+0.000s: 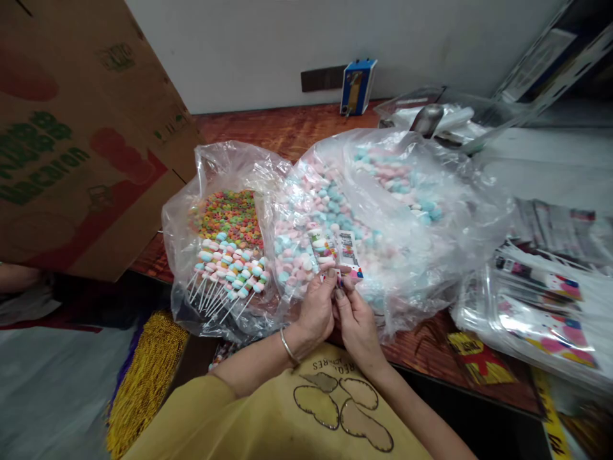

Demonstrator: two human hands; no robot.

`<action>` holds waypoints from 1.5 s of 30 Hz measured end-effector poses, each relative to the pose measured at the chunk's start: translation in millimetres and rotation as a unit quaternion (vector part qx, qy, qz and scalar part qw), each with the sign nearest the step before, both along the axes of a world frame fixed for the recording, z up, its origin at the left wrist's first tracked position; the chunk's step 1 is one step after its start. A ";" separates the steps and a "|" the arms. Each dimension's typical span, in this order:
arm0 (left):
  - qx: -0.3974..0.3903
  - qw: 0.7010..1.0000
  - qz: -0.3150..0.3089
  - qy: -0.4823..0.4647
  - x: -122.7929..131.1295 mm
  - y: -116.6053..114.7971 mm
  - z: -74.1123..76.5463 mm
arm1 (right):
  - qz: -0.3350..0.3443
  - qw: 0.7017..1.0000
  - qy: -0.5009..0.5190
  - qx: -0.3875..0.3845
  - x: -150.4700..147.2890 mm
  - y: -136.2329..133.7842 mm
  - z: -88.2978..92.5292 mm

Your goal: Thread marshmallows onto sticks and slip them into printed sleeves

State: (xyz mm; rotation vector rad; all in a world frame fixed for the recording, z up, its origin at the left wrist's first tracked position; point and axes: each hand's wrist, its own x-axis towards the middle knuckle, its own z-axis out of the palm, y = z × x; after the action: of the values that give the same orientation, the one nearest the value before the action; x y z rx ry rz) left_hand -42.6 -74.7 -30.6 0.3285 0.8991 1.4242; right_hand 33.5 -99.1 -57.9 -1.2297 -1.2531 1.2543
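My left hand (317, 308) and my right hand (355, 319) meet at the table's near edge, both pinched on a small printed clear packet (341, 250) with a candy skewer inside. Just behind it lies a large clear plastic bag (383, 211) full of pink, white and blue marshmallow candies. To the left, a smaller clear bag (221, 236) holds finished skewers (228, 275) of pastel candies on white sticks, with a heap of colourful ring candies (228, 216) behind them. A bangle sits on my left wrist.
A big cardboard box (81, 134) leans at the left. Stacks of printed clear packets (541, 306) lie at the right. A small blue box (357, 87) stands by the wall on the wooden table (268, 128). Yellow tassel material (143, 377) hangs below left.
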 end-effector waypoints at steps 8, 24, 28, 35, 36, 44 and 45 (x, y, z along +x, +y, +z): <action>0.015 0.997 -0.056 0.057 5.2 -4.2 -1.7 | -0.059 0.991 0.115 -0.045 4.7 -3.8 3.5; -0.010 0.992 -0.107 0.071 -10.1 -6.0 -7.3 | -0.021 0.989 0.127 -0.076 18.8 -5.5 6.2; 0.030 0.991 -0.070 0.113 -3.6 -7.2 -12.2 | -0.106 0.994 -0.006 0.020 14.8 -7.2 6.5; 0.028 0.967 -0.249 0.039 -28.2 -7.1 -6.2 | 0.123 0.874 0.427 -0.198 14.5 -3.1 9.7; 0.027 0.960 -0.276 0.035 -33.0 -7.0 -5.7 | 0.168 0.849 0.453 -0.215 14.5 -4.4 9.7; 0.058 0.959 -0.218 0.169 -38.0 -1.0 1.7 | 0.089 0.987 0.124 -0.051 41.8 -26.1 12.3; 0.081 0.960 -0.183 0.194 -38.4 0.6 3.2 | 0.027 1.000 0.013 -0.002 54.9 -32.6 10.7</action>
State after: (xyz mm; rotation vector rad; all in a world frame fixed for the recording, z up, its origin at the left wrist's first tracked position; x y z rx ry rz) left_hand -81.0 -74.1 -27.4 0.8763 0.9747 1.1051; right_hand 88.5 -131.6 -47.2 -1.1851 -1.2731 1.3091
